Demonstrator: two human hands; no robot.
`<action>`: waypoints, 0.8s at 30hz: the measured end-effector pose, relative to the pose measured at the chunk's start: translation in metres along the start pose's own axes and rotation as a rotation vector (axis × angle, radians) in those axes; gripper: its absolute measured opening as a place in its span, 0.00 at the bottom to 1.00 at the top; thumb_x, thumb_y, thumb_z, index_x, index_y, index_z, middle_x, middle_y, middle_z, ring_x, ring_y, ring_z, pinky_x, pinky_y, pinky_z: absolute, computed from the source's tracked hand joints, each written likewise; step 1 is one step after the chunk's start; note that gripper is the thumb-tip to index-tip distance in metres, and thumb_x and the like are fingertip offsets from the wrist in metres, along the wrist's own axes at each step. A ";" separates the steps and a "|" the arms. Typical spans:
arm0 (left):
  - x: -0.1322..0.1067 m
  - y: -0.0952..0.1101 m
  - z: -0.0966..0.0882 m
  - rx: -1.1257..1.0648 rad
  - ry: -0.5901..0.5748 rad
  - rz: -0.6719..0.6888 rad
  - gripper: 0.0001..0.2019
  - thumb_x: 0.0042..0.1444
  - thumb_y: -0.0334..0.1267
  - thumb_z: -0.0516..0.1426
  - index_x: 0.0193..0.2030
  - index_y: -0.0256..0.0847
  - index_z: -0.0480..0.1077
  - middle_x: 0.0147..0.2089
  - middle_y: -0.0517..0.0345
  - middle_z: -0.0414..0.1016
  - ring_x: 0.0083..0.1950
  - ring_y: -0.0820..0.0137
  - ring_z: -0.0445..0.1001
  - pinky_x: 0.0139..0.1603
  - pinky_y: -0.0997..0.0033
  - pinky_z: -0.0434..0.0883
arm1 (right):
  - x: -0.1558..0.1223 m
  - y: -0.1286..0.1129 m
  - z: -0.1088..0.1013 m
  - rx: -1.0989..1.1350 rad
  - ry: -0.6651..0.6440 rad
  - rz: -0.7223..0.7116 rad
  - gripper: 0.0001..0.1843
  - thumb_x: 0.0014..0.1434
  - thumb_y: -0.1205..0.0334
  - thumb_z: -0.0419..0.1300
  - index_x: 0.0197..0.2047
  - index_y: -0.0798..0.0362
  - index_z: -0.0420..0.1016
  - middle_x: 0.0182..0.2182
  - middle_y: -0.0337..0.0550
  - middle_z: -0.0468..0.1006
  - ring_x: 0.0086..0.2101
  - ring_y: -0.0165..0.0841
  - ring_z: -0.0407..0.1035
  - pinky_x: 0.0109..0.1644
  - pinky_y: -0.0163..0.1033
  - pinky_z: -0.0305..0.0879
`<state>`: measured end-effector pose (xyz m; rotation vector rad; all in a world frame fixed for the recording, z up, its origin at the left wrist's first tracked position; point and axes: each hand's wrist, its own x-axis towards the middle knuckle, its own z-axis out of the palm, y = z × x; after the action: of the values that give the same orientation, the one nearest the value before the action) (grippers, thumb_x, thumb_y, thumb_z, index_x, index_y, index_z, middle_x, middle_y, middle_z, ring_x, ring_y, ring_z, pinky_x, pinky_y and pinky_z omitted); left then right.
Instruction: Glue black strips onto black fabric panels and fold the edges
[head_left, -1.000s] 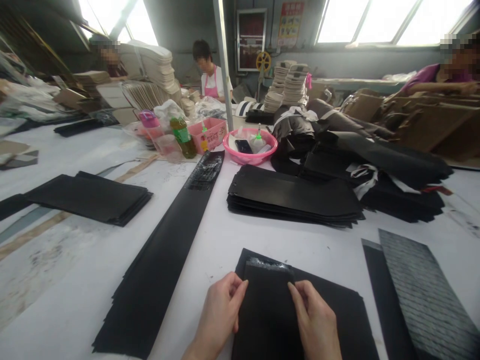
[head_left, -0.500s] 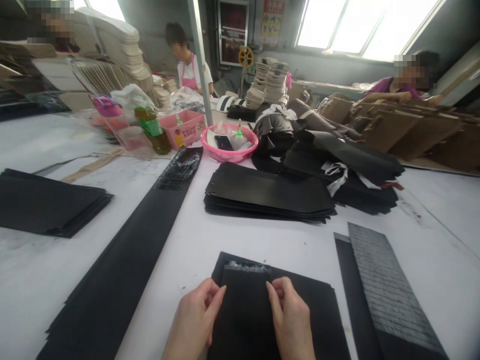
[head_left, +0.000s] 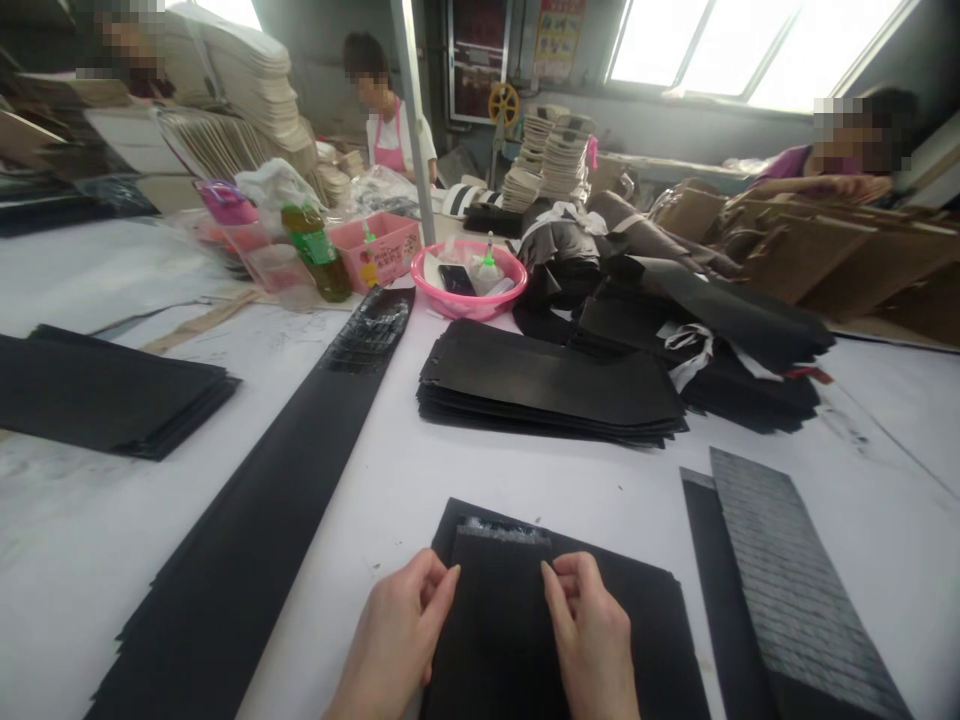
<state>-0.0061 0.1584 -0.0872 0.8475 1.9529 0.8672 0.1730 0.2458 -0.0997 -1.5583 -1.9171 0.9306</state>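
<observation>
A narrow black card strip [head_left: 499,620] with a glossy glued band along its far end lies on a larger black sheet [head_left: 652,630] at the near table edge. My left hand [head_left: 394,645] pinches the strip's left edge, fingers curled. Along the right edge, my right hand [head_left: 592,640] grips the same strip with thumb and fingers pressed together.
A long row of overlapped black strips [head_left: 285,470] runs away on the left. Black sheet stacks sit at left [head_left: 105,390] and centre [head_left: 547,385]; a grey-patterned row [head_left: 787,580] lies right. Pink basin [head_left: 469,280], pink basket and green bottle [head_left: 315,250] stand farther back. Three other people work beyond.
The view swung right, then slightly back; both hands keep holding the strip's edges in about the same place on the sheet.
</observation>
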 end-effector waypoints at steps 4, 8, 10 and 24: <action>0.001 -0.002 0.001 -0.011 0.006 -0.006 0.20 0.60 0.55 0.48 0.27 0.41 0.61 0.17 0.68 0.63 0.11 0.75 0.64 0.11 0.80 0.50 | 0.002 0.001 -0.001 -0.004 -0.019 0.033 0.19 0.59 0.41 0.50 0.34 0.48 0.66 0.23 0.35 0.74 0.23 0.31 0.71 0.28 0.34 0.63; 0.002 0.000 0.002 -0.020 0.004 -0.016 0.20 0.61 0.55 0.48 0.27 0.41 0.61 0.17 0.68 0.63 0.10 0.76 0.64 0.10 0.81 0.48 | 0.003 0.001 -0.002 -0.010 -0.028 0.042 0.19 0.58 0.40 0.51 0.34 0.48 0.65 0.23 0.35 0.75 0.23 0.31 0.71 0.28 0.34 0.64; 0.002 0.001 0.002 -0.022 0.012 -0.020 0.19 0.61 0.54 0.49 0.27 0.41 0.61 0.17 0.68 0.63 0.10 0.76 0.64 0.10 0.81 0.48 | 0.003 0.000 -0.002 -0.021 -0.021 0.035 0.20 0.57 0.39 0.50 0.34 0.48 0.65 0.23 0.35 0.75 0.22 0.31 0.71 0.28 0.34 0.64; 0.003 0.001 0.002 -0.019 0.018 -0.020 0.19 0.61 0.54 0.48 0.27 0.41 0.61 0.16 0.68 0.62 0.10 0.76 0.64 0.09 0.81 0.48 | 0.003 -0.002 -0.001 -0.088 -0.006 0.036 0.21 0.57 0.38 0.49 0.34 0.47 0.65 0.22 0.36 0.74 0.23 0.34 0.72 0.27 0.36 0.63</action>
<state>-0.0055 0.1622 -0.0880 0.8106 1.9625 0.8826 0.1714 0.2483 -0.0975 -1.6466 -1.9640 0.8777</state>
